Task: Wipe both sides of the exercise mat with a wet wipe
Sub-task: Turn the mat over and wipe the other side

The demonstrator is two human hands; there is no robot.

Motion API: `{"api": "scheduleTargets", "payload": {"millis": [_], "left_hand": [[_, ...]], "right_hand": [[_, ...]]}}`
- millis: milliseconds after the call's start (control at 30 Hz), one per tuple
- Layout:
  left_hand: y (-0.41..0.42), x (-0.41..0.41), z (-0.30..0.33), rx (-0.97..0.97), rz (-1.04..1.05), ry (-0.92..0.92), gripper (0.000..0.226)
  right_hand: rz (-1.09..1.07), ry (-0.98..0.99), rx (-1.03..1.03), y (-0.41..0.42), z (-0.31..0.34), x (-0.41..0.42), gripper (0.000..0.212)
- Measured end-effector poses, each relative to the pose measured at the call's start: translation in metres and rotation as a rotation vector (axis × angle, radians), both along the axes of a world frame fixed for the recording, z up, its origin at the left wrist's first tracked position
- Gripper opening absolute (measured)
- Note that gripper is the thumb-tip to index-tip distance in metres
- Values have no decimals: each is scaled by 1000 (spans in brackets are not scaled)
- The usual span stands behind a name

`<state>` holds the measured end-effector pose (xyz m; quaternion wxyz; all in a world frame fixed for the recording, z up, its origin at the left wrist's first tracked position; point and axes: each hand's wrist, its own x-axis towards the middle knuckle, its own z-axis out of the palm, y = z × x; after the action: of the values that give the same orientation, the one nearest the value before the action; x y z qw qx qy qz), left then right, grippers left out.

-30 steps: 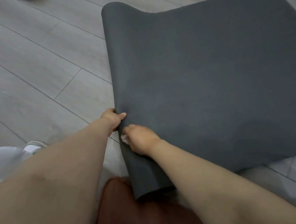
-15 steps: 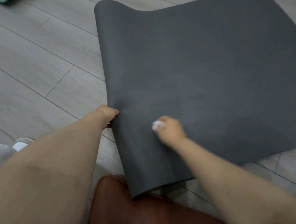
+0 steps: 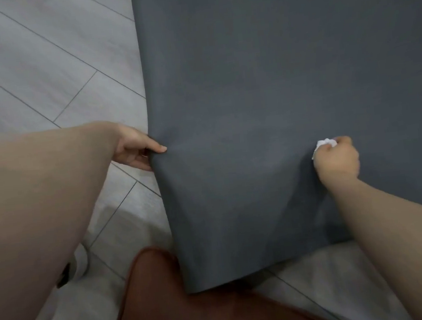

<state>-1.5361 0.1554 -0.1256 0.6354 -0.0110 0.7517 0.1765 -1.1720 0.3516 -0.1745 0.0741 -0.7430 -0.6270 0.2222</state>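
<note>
Clearly the left hand (image 3: 136,152) pinches the mat (image 3: 276,100) edge; the right hand (image 3: 336,158) grips the wipe (image 3: 324,144). Loosening that pinch could let the mat sag.

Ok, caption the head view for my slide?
Left hand pinches the grey mat edge while right hand wipes it with a wet wipe.
</note>
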Motion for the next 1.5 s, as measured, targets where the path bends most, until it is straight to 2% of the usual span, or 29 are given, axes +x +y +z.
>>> {"api": "scheduleTargets", "payload": {"millis": [67,133,200,267,300,367,467,633,700,767,833,933,1000,1067,1167,1233,1300,1367,1433,1500], "left_hand": [[-2,-2,-5,-3,-4,-20,40],[-2,-1,-15,17,-22,-1,40],[-3,4,-23,33,-62,69,37],[-2,8,-27,63,-68,142,33],[-3,10,-29,84,-47,160,32],[-9,16,-36,142,1,205,31],[-24,27,-53,190,15,404,39],[-38,30,-75,195,38,516,64],[-40,31,-78,203,19,536,63],[-39,35,-77,209,9,575,60],[-38,41,-75,208,7,637,59],[-37,54,-72,243,20,716,41],[-34,58,-68,274,22,744,37],[-33,59,-62,285,0,746,38],[-40,57,-52,324,-11,722,40],[-49,53,-51,354,-27,697,43],[-58,51,-51,388,-37,658,55],[-66,58,-43,383,-23,635,60],[-76,73,-34,369,1,632,51],[-86,90,-29,365,47,640,47]], "right_hand": [[-71,10,29,-6,-3,-9,29],[80,74,66,-34,-3,-44,23],[528,186,-10,-86,0,-91,19],[1111,258,-200,-145,13,-131,19],[1335,265,-283,-166,23,-146,20],[1536,231,-354,-181,38,-159,22],[1420,62,-280,-138,30,-134,20],[816,-73,-125,-6,9,-13,18],[523,-154,-26,30,8,30,22],[124,-173,40,51,4,58,37],[-96,-143,69,50,-1,62,46],[-25,-37,126,12,-11,15,29],[173,86,112,-28,-13,-39,20],[497,167,-5,-81,-8,-91,19],[1122,250,-222,-174,7,-144,18],[1333,266,-261,-208,22,-150,19],[1382,208,-231,-212,29,-131,20],[1366,43,-200,-194,26,-95,19],[1212,-118,-177,-165,19,-44,20],[924,-178,-120,-132,15,9,23]]}}
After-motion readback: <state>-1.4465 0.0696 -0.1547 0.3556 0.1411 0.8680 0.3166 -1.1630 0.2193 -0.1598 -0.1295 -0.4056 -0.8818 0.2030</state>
